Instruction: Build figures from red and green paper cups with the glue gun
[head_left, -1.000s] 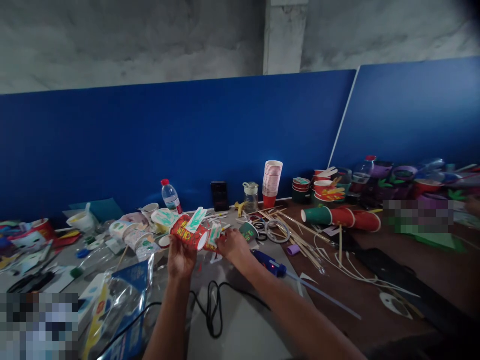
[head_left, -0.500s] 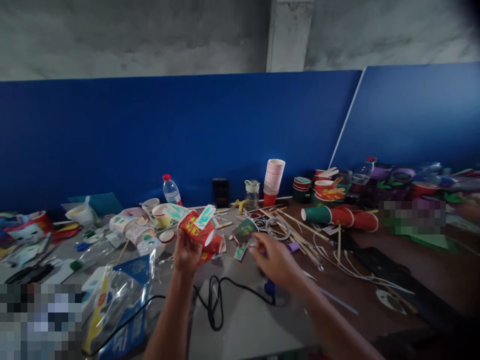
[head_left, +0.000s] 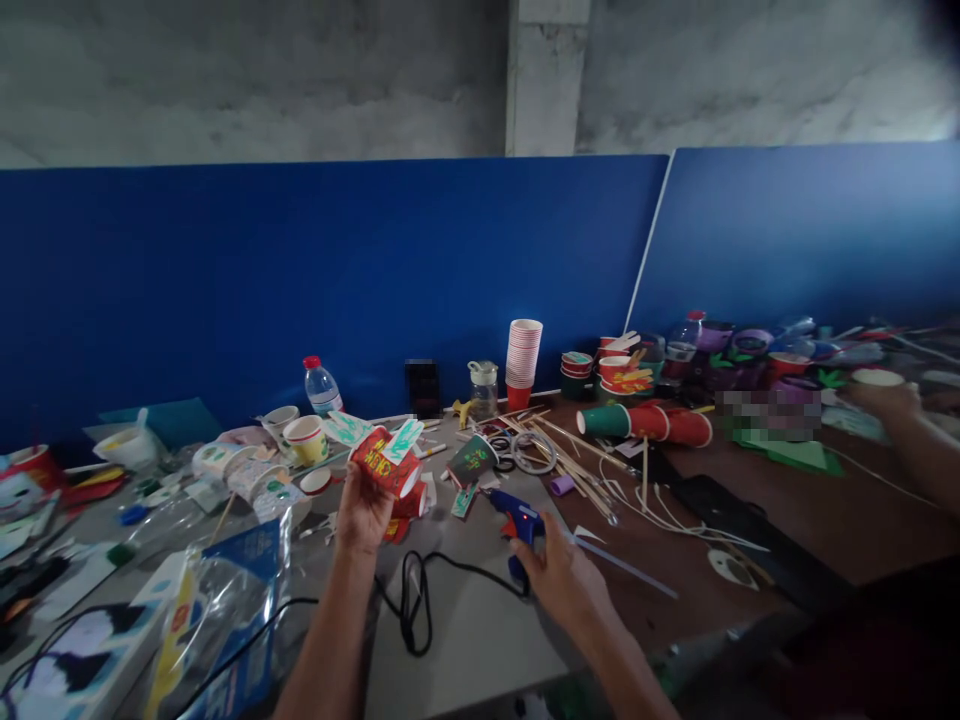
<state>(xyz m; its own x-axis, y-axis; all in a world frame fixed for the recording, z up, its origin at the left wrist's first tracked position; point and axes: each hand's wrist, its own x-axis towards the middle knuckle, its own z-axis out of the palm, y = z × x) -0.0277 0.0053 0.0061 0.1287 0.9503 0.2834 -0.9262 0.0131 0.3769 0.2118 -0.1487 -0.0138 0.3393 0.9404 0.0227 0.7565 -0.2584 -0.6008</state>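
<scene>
Head view. Red paper cup (head_left: 384, 463): marked with yellow characters, not fully legible; green-streaked white tabs (head_left: 405, 441) borne on its upper side; held over the grey left part of the bench (head_left: 472, 645), between near and far edges. Green cup (head_left: 471, 461): tipped on its side, printed with lighter marks, unread. Blue-and-yellow plastic package (head_left: 259, 550): laid toward the near edge, at left; print too small to read. Red-capped bottle (head_left: 322, 388): stood by the far edge; label illegible.

Surface: grey at left, brown at right, heavily covered. Stack of paper cups (head_left: 523, 358) stood upright by the far edge; thin wooden sticks (head_left: 581, 470) strewn nearer. Room: blue partition (head_left: 337, 270) set behind the far edge; grey concrete wall (head_left: 262, 80) and pillar (head_left: 547, 85) seen above.

Left hand (head_left: 365, 510): raised from the near edge, fingers clamped on the red paper cup. Right hand (head_left: 571, 578): extended from the near edge to the blue glue gun (head_left: 523, 520), thumb and forefinger parted about its rear; whether it is gripped cannot be told. Another person's hand (head_left: 894, 402): seen at far right.
</scene>
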